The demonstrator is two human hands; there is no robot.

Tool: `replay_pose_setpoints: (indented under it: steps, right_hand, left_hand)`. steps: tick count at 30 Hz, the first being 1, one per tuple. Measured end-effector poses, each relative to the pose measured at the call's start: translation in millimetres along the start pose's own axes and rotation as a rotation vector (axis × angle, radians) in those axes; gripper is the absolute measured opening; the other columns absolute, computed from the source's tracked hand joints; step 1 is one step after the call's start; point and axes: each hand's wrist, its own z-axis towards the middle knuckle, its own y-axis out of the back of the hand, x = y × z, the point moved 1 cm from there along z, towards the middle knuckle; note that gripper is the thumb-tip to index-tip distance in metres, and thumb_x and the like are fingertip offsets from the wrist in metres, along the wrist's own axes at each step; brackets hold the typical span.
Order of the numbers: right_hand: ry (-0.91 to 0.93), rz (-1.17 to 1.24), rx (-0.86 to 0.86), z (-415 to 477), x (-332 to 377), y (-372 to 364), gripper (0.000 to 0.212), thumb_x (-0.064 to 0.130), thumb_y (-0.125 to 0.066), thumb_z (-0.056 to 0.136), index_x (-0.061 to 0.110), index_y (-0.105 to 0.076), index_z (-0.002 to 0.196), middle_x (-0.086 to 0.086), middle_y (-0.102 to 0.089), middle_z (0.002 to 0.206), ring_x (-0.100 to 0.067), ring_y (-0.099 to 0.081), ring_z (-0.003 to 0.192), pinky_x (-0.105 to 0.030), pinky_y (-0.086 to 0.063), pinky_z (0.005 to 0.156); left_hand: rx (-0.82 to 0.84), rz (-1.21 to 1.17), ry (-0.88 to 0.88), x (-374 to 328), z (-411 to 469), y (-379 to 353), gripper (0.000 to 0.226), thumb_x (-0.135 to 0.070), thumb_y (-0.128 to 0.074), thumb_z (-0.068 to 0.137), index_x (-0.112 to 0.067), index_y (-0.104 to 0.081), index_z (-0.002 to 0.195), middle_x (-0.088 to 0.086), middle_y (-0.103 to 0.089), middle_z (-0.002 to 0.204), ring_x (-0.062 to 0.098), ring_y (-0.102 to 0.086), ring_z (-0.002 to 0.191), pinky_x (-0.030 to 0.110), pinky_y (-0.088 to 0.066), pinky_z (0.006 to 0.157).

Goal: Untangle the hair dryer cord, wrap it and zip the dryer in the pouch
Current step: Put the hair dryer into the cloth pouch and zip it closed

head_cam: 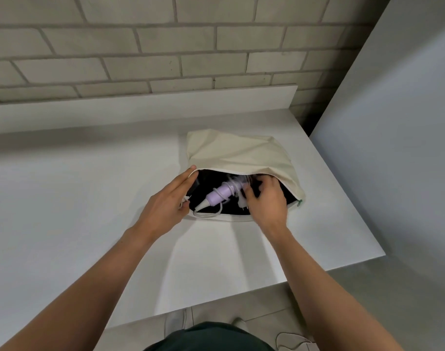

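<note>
A cream fabric pouch [239, 153] with a black lining lies on the white table [77, 198], its mouth open toward me. Inside lies the lilac hair dryer [217, 196] with its white cord [229, 188] wound round the handle; a loop of cord hangs over the pouch's near edge. My left hand [165, 206] holds the left end of the pouch's opening, fingers along the upper edge and thumb at the lower. My right hand [264, 198] reaches into the pouch with curled fingers over the dryer's right part and the cord; what it grips is hidden and blurred.
A grey brick wall stands behind the table, with a low white ledge [140, 107] along it. A pale panel [393, 122] rises at the right. The table's right edge [355, 216] and near edge drop to a tiled floor.
</note>
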Motion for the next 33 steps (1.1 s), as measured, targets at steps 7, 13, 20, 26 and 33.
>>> replay_pose_setpoints:
  steps: [7,13,20,26,33]
  right_hand:
    - [0.736,-0.543,0.279,-9,4,-25,0.051,0.038,-0.058,0.099,0.045,-0.045,0.147,0.005,-0.036,0.164,-0.028,-0.042,0.144,-0.056,-0.046,0.100]
    - [0.673,-0.590,0.201,10,5,-32,0.030,0.041,-0.055,0.094,0.036,-0.074,0.117,0.000,-0.075,0.098,-0.029,-0.073,0.086,-0.039,-0.059,0.076]
    - [0.485,-0.809,0.342,33,7,-61,0.047,0.025,-0.042,0.107,0.010,-0.042,0.151,-0.020,-0.038,0.158,-0.040,-0.031,0.149,-0.052,-0.020,0.125]
    - [0.452,-0.530,0.295,5,13,-45,0.033,0.025,-0.074,0.087,0.014,-0.072,0.118,-0.018,-0.073,0.112,-0.041,-0.069,0.105,-0.050,-0.057,0.093]
    - [0.716,-0.216,0.328,-45,-2,27,0.038,0.009,-0.055,0.096,0.018,-0.067,0.132,0.003,-0.067,0.130,-0.024,-0.062,0.113,-0.041,-0.059,0.081]
  left_hand:
    - [0.029,-0.025,-0.028,-2,-3,4,0.091,-0.005,-0.063,0.090,-0.039,-0.018,0.161,-0.032,-0.013,0.164,-0.015,-0.049,0.083,0.030,-0.056,0.069]
    - [0.062,0.027,-0.003,13,-15,-1,0.092,-0.003,-0.063,0.088,-0.040,-0.020,0.161,-0.038,-0.009,0.162,-0.003,-0.044,0.082,0.028,-0.055,0.067]
    - [0.103,0.051,-0.084,5,-21,-12,0.087,-0.003,-0.061,0.091,-0.035,-0.022,0.161,-0.039,-0.003,0.162,-0.015,-0.035,0.093,0.018,-0.047,0.068]
    - [0.023,-0.003,-0.045,7,-11,-4,0.082,-0.006,-0.066,0.093,-0.035,-0.028,0.159,-0.035,-0.013,0.163,-0.009,-0.043,0.090,0.031,-0.058,0.073]
    - [-0.085,-0.035,-0.078,16,1,-5,0.076,-0.008,-0.072,0.090,-0.033,-0.041,0.154,-0.023,-0.033,0.159,0.012,-0.060,0.075,0.037,-0.059,0.076]
